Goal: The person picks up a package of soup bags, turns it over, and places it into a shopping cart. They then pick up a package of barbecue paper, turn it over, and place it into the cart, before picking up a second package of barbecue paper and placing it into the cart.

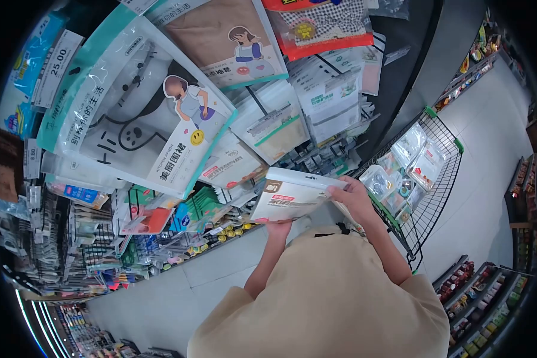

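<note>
A flat white package [295, 200] with a red label and printed characters is held in front of my body, tilted. My right hand [355, 201] grips its right edge, thumb on the face. From below, my left hand [278, 227] holds the bottom edge; most of its fingers are hidden behind the package. Just beyond it hang white packets [274, 134] on hooks, and a similar white pack [232, 162] hangs close to its left. A large kitchen apron bag [143, 107] with teal edges hangs nearer on the left.
A wire shopping cart [444, 179] with several packaged goods stands at my right. Hooks with many small utensils [101, 238] fill the lower left rack. A red-edged bag [322, 27] hangs at the top. More shelves [486, 301] stand across the tiled floor [221, 280].
</note>
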`<state>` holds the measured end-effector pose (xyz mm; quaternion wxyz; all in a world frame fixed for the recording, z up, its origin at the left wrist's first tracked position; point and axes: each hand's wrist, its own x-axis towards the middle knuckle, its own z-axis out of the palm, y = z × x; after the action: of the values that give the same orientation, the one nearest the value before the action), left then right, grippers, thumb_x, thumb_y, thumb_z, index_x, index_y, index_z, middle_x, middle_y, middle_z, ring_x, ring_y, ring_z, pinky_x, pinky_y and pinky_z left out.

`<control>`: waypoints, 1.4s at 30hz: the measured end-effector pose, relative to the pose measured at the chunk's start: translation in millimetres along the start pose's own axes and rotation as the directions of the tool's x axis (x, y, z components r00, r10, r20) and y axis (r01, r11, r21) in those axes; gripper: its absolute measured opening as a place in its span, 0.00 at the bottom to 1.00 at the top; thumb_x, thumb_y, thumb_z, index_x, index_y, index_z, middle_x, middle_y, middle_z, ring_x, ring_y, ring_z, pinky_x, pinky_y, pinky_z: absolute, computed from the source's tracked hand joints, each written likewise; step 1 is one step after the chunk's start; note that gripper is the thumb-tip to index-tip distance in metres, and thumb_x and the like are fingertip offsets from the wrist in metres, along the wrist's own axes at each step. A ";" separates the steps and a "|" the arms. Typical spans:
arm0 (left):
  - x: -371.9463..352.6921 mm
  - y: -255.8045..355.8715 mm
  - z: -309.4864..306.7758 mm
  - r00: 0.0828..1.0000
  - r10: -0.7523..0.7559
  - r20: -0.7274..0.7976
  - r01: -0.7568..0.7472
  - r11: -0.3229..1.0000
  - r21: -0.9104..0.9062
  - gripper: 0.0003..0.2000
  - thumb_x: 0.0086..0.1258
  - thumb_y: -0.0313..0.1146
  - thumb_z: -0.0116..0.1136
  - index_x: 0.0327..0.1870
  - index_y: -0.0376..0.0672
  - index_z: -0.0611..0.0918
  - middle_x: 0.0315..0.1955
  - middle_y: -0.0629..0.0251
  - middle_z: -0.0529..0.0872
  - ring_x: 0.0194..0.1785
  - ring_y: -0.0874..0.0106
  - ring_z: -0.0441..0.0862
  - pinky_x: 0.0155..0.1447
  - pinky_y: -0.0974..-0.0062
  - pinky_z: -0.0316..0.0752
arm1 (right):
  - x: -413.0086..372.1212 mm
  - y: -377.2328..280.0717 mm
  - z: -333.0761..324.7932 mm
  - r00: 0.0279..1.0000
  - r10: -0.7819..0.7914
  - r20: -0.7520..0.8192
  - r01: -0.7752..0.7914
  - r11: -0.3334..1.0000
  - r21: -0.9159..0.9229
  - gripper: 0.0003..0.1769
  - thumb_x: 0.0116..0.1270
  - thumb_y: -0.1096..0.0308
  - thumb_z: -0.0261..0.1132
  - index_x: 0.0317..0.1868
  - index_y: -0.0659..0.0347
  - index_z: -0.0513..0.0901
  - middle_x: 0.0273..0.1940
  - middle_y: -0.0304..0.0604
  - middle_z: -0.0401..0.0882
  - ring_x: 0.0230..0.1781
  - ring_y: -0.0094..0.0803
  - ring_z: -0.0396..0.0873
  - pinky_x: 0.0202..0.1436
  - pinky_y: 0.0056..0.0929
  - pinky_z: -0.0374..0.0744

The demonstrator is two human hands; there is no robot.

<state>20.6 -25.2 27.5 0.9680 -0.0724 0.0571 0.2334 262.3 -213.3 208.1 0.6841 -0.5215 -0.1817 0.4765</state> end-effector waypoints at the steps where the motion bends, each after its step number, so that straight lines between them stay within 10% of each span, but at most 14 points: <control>1: 1.8 -2.7 2.6 1.000 0.002 0.005 -0.002 1.000 -0.003 0.32 0.72 0.63 0.44 0.66 0.47 0.72 0.62 0.65 0.77 0.51 0.71 0.79 0.56 0.67 0.81 | 3.2 4.3 2.7 1.000 0.008 0.000 -0.008 0.989 0.148 0.11 0.69 0.67 0.67 0.48 0.62 0.82 0.42 0.36 0.83 0.41 0.19 0.78 0.48 0.21 0.76; 6: 6.2 -40.9 60.5 0.698 0.380 -0.607 -0.219 0.920 0.324 0.22 0.74 0.53 0.44 0.59 0.50 0.77 0.53 0.68 0.83 0.45 0.72 0.81 0.38 0.73 0.80 | 17.3 12.5 25.2 0.999 0.022 0.036 -0.030 0.973 0.230 0.16 0.71 0.67 0.64 0.56 0.63 0.79 0.48 0.36 0.83 0.46 0.22 0.79 0.53 0.25 0.77; 10: 2.2 -15.5 9.8 0.807 0.298 -0.510 -0.194 0.949 0.248 0.26 0.75 0.55 0.43 0.66 0.49 0.73 0.63 0.62 0.76 0.60 0.61 0.78 0.60 0.53 0.76 | 39.2 6.8 49.3 0.997 -0.067 0.048 0.058 0.986 0.158 0.16 0.75 0.65 0.59 0.59 0.62 0.77 0.52 0.35 0.82 0.49 0.20 0.78 0.53 0.24 0.76; 12: -5.0 7.0 -25.4 0.995 0.047 -0.083 -0.047 0.999 0.002 0.24 0.76 0.53 0.44 0.64 0.49 0.74 0.62 0.63 0.77 0.63 0.58 0.75 0.67 0.48 0.68 | 49.2 7.1 57.7 0.992 -0.105 0.077 0.093 0.985 0.143 0.16 0.76 0.64 0.58 0.60 0.61 0.77 0.53 0.34 0.80 0.51 0.20 0.77 0.53 0.24 0.77; 15: -12.2 14.9 -25.1 0.987 0.159 0.017 -0.156 0.933 0.324 0.21 0.77 0.52 0.43 0.62 0.49 0.74 0.59 0.62 0.79 0.61 0.62 0.75 0.67 0.53 0.69 | 59.9 4.2 66.3 0.990 -0.123 0.072 0.114 0.987 0.117 0.14 0.76 0.64 0.58 0.55 0.62 0.78 0.48 0.34 0.82 0.47 0.18 0.77 0.50 0.23 0.76; 19: -27.5 26.6 0.0 0.704 0.507 -0.497 -0.330 0.853 0.403 0.21 0.79 0.52 0.43 0.62 0.49 0.73 0.57 0.62 0.79 0.57 0.65 0.77 0.64 0.58 0.72 | 69.1 4.3 71.2 0.979 -0.172 0.107 0.181 0.980 -0.078 0.11 0.76 0.64 0.58 0.47 0.64 0.78 0.39 0.33 0.81 0.39 0.15 0.75 0.45 0.20 0.74; 30: -17.8 30.5 157.0 0.831 0.549 0.092 -0.334 0.360 0.871 0.32 0.79 0.58 0.37 0.68 0.37 0.67 0.68 0.58 0.71 0.72 0.63 0.65 0.75 0.61 0.59 | 84.3 -0.8 96.3 0.962 -0.081 0.261 0.136 0.970 -0.203 0.12 0.76 0.64 0.59 0.44 0.66 0.79 0.35 0.32 0.80 0.38 0.14 0.74 0.43 0.18 0.74; 34: -10.7 87.5 135.9 0.926 0.342 0.162 -0.341 0.571 0.747 0.39 0.72 0.65 0.41 0.71 0.38 0.65 0.70 0.57 0.69 0.73 0.62 0.65 0.76 0.58 0.57 | 99.4 1.2 104.2 0.972 -0.043 0.231 0.061 0.996 -0.070 0.12 0.75 0.64 0.60 0.43 0.66 0.80 0.34 0.34 0.81 0.36 0.15 0.75 0.41 0.19 0.75; 42: -5.0 81.2 183.6 0.865 0.501 -0.017 -0.206 0.386 0.899 0.25 0.77 0.44 0.54 0.66 0.36 0.68 0.60 0.55 0.78 0.62 0.61 0.78 0.66 0.58 0.72 | 106.2 3.6 113.7 0.966 -0.040 0.254 0.068 0.992 -0.103 0.13 0.74 0.63 0.60 0.41 0.67 0.81 0.35 0.37 0.82 0.35 0.17 0.76 0.39 0.20 0.75</control>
<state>-7.1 74.7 199.6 0.7720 0.4132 0.3214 0.3607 226.9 -62.5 222.9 0.6382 -0.4889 -0.3075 0.5090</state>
